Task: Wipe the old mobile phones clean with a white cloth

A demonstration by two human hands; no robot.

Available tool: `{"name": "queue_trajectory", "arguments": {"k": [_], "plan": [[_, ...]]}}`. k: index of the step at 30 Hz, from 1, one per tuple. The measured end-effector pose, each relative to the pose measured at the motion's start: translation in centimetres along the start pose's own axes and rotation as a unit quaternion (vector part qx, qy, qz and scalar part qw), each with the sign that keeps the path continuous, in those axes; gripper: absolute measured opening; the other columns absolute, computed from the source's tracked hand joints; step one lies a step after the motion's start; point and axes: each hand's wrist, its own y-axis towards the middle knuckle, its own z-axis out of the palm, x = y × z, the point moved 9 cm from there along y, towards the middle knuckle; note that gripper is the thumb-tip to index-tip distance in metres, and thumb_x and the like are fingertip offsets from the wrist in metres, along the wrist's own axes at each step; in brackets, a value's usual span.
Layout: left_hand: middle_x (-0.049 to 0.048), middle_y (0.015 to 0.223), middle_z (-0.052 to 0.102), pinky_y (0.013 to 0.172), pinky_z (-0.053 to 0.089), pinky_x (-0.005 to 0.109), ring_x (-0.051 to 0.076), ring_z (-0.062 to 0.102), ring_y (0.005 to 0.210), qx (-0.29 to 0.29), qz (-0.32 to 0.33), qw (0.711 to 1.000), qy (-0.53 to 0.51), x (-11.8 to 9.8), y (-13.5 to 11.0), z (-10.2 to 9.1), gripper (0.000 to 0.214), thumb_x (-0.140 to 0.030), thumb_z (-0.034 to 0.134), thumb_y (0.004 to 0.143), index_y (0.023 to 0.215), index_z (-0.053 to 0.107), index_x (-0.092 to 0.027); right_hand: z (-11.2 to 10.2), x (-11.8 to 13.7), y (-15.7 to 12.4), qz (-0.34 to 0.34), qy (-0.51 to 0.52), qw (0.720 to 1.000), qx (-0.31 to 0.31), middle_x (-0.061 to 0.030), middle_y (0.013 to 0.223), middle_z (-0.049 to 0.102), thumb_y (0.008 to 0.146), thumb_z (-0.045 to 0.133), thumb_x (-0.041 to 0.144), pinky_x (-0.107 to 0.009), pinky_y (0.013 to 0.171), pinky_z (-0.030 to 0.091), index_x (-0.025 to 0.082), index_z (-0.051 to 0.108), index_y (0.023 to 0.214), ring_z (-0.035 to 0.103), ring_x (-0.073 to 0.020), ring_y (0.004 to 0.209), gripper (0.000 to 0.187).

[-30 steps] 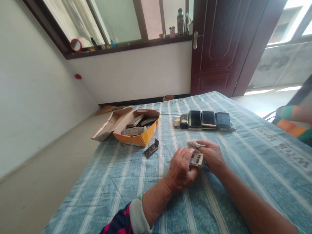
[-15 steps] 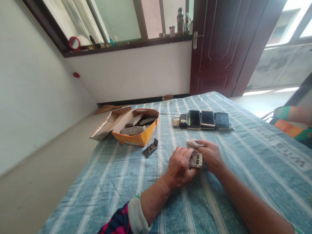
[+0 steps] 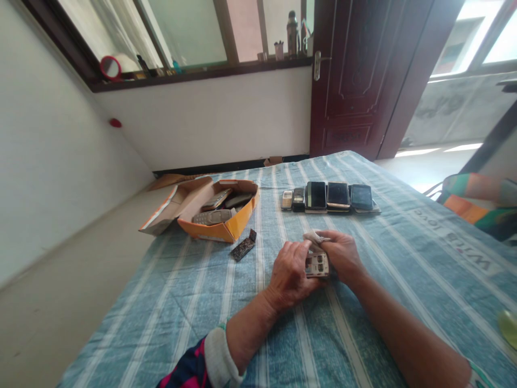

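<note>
A small silver keypad phone (image 3: 316, 265) is held just above the blue striped bedcover (image 3: 194, 302). My left hand (image 3: 290, 275) is closed round its left side. My right hand (image 3: 341, 254) grips its right side and pinches a crumpled white cloth (image 3: 313, 237) against its top end. Both hands meet at the middle of the bed.
An open orange cardboard box (image 3: 216, 230) with several old phones stands at the left. A dark keypad part (image 3: 243, 248) lies beside it. A row of several phones (image 3: 329, 196) lies farther back. A dark wooden door (image 3: 363, 75) and a window sill stand behind.
Both hands stay closed on the phone and cloth with only slight finger shifts. The view has drifted a little, so everything sits slightly left and higher.
</note>
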Motion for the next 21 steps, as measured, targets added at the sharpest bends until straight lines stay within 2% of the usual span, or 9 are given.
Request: {"name": "queue_trajectory", "arguments": {"k": [4, 15, 18, 21], "plan": [[0.014, 0.101, 0.063, 0.076, 0.051, 0.046, 0.029, 0.056, 0.087, 0.013, -0.002, 1.0, 0.001, 0.1, 0.0, 0.2, 0.076, -0.046, 0.077, 0.06, 0.12, 0.048, -0.01, 0.1, 0.0, 0.0, 0.003, 0.01, 1.0, 0.0, -0.0053, 0.074, 0.072, 0.06, 0.069, 0.024, -0.025, 0.054, 0.044, 0.014, 0.077, 0.081, 0.061, -0.0156, 0.061, 0.025], [0.0126, 0.101, 0.063, 0.076, 0.05, 0.046, 0.029, 0.057, 0.088, 0.015, -0.004, 1.0, -0.015, 0.1, -0.1, 0.4, 0.073, -0.044, 0.073, 0.065, 0.125, 0.045, -0.013, 0.1, 0.2, 0.0, -0.001, 0.019, 1.0, 0.0, -0.0044, 0.073, 0.072, 0.059, 0.07, 0.024, -0.025, 0.055, 0.046, 0.015, 0.077, 0.082, 0.062, -0.0159, 0.062, 0.026], [0.0115, 0.098, 0.063, 0.075, 0.051, 0.043, 0.028, 0.057, 0.087, 0.001, -0.009, 1.0, -0.02, 0.2, -0.1, 0.0, 0.068, -0.039, 0.072, 0.067, 0.125, 0.045, -0.013, -0.1, 0.0, 0.1, 0.006, 0.021, 1.0, -0.009, -0.0037, 0.069, 0.071, 0.058, 0.072, 0.027, -0.024, 0.05, 0.043, 0.014, 0.077, 0.084, 0.06, -0.015, 0.058, 0.029], [0.0113, 0.096, 0.063, 0.074, 0.051, 0.041, 0.028, 0.057, 0.088, -0.02, -0.018, 0.999, -0.018, 0.2, -0.1, -0.6, 0.061, -0.031, 0.069, 0.068, 0.123, 0.047, -0.013, -0.8, -0.1, 0.1, 0.017, 0.011, 0.999, -0.043, -0.004, 0.069, 0.071, 0.056, 0.073, 0.027, -0.025, 0.049, 0.043, 0.014, 0.077, 0.084, 0.06, -0.0155, 0.056, 0.031]]}}
